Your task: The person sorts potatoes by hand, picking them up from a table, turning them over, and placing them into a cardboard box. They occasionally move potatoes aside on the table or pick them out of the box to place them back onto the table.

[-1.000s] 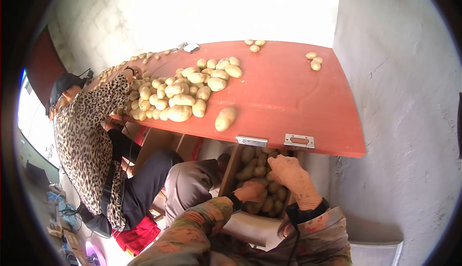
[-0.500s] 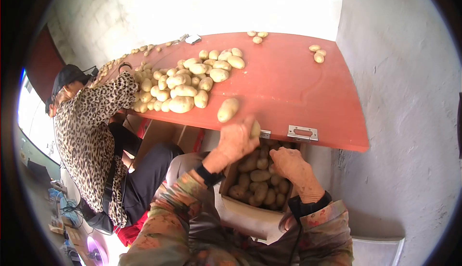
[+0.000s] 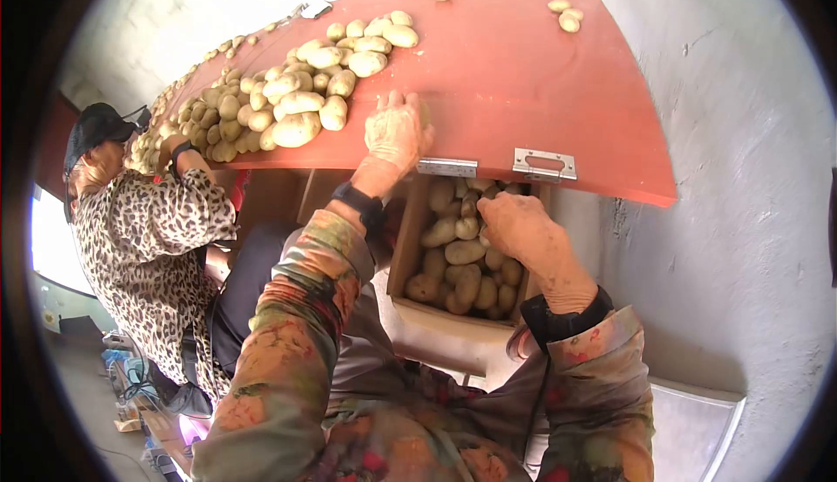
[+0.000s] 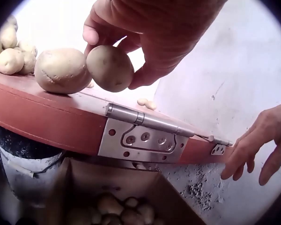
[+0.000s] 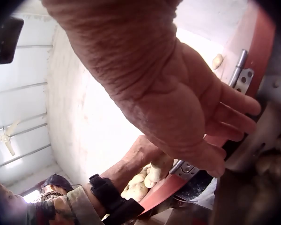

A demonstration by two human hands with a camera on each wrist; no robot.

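My left hand (image 3: 397, 133) is over the front edge of the red tabletop. Its fingers and thumb grip a small round potato (image 4: 110, 69), which overlaps a larger potato (image 4: 62, 71) on the tabletop in the left wrist view. My right hand (image 3: 526, 236) hovers above an open cardboard box (image 3: 403, 260) of potatoes (image 3: 466, 251), below the table edge. In the right wrist view its fingers (image 5: 234, 119) are loosely extended, with nothing in them.
A big potato pile (image 3: 296, 98) covers the left part of the red tabletop (image 3: 514, 81). Metal hinges (image 3: 545, 164) line its front edge. Another person (image 3: 144, 220) in leopard print sits at left, reaching into the pile. A grey wall (image 3: 732, 177) stands at right.
My left hand came up out of the box with a potato and moved onto the tabletop beside the lone potato. My right hand stays over the box. The head view has tilted down.
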